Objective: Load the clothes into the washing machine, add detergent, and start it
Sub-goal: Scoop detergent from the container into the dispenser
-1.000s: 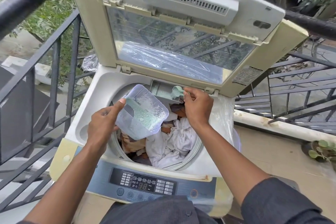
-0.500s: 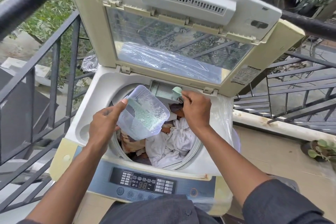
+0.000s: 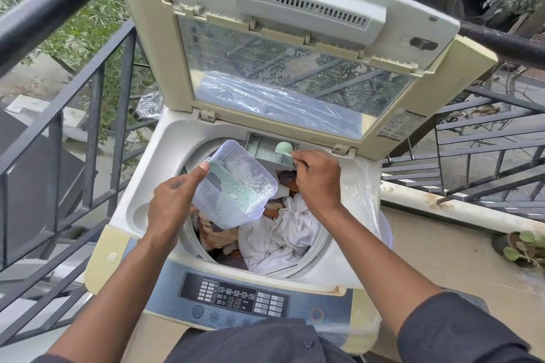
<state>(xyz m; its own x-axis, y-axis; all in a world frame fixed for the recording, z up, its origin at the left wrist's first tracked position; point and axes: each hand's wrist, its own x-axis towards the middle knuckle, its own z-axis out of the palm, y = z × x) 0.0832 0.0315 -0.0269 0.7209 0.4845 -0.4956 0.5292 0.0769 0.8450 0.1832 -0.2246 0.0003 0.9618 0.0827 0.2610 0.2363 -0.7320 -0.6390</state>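
L hand (image 3: pixel 174 203) grips the clear detergent tub (image 3: pixel 234 186) over the drum, mouth tilted toward the dispenser drawer (image 3: pixel 267 150) just beyond it, w/ clothes (image 3: pixel 280 230) loaded below. R hand (image 3: pixel 317 178) pinches the green scoop (image 3: pixel 283 147), nearer, right over the drawer. Vs 1 s ago: scoop has lifted clear of the tub rim toward the drawer.

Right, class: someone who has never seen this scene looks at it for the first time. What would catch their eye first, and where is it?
Probably the big raised lid of the washing machine, which fills the top of the view. Below it, over the drum full of clothes, the left hand holds a clear tub of green detergent powder. The right hand holds a small green scoop at the detergent drawer.
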